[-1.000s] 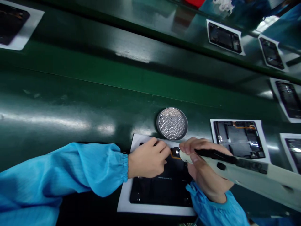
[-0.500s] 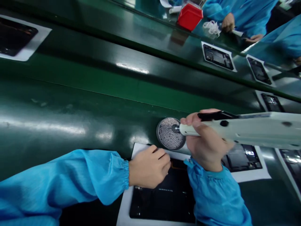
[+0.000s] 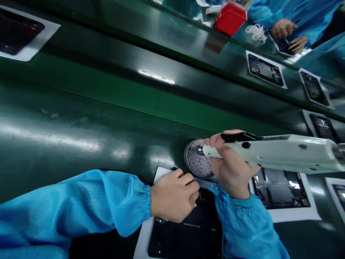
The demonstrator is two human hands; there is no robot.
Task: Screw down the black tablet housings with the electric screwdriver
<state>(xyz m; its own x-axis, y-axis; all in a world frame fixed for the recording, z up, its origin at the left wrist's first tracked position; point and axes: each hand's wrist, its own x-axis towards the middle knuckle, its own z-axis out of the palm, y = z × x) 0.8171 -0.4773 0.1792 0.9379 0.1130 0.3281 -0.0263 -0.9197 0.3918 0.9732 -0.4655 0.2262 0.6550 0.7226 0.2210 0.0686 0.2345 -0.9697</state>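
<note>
In my right hand (image 3: 229, 167) is a white electric screwdriver (image 3: 280, 153), lying almost level, its dark lever under my fingers. The driver's metal tip is over a round, perforated screw plate (image 3: 198, 158) full of small holes; whether it touches a screw is too small to tell. My left hand (image 3: 175, 196), fingers curled in, rests at the upper left of a black tablet panel (image 3: 185, 233). Whatever its fingertips may pinch is hidden. Beneath the panel lies a white sheet (image 3: 144, 239).
To the right, an opened tablet (image 3: 281, 189) lies on white padding. Beyond the channel, more opened tablets (image 3: 265, 68) sit on a green line near a red bin (image 3: 231, 18). A co-worker's hands (image 3: 284, 30) work there. Another tablet (image 3: 18, 32) is at far left.
The view has shifted slightly, moving the far items rightward. The screwdriver's tip has moved a little left over the screw plate. My left hand stays on the panel. The co-worker's hands have come closer together.
</note>
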